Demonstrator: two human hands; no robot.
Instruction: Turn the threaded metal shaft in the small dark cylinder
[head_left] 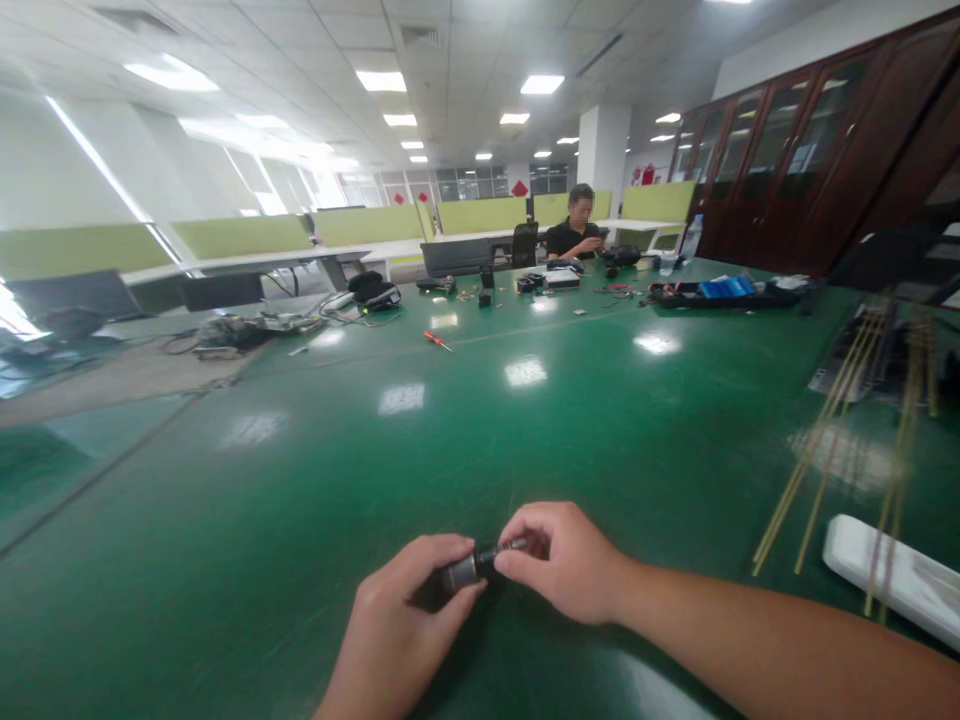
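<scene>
A: What do our fingers have?

B: Our left hand (409, 605) has thumb and forefinger closed around the silver-grey barrel (460, 572) of a small cylinder. Our right hand (566, 565) pinches its narrower dark end (489, 556) between thumb and fingertips.

A: And where's the cylinder?

B: Between both hands, over the near side of the green tabletop (300, 540), well apart from its far edge. We can't tell whether it touches the surface.

A: Which step are we on?

B: Close handwork at the narrow end, we'd judge. Whether we're turning, pushing or pulling, the view doesn't settle.

A: So what does the next move call for?

B: A steady left grip, we think, with our right fingertips kept in line with the barrel.

A: What lies further out?

B: Toward the right edge, a white case (896, 578) and thin yellow sticks (814, 450). Left of middle, toward the far edge, a red-handled screwdriver (436, 340). Past that edge sits a co-worker (574, 238).
</scene>
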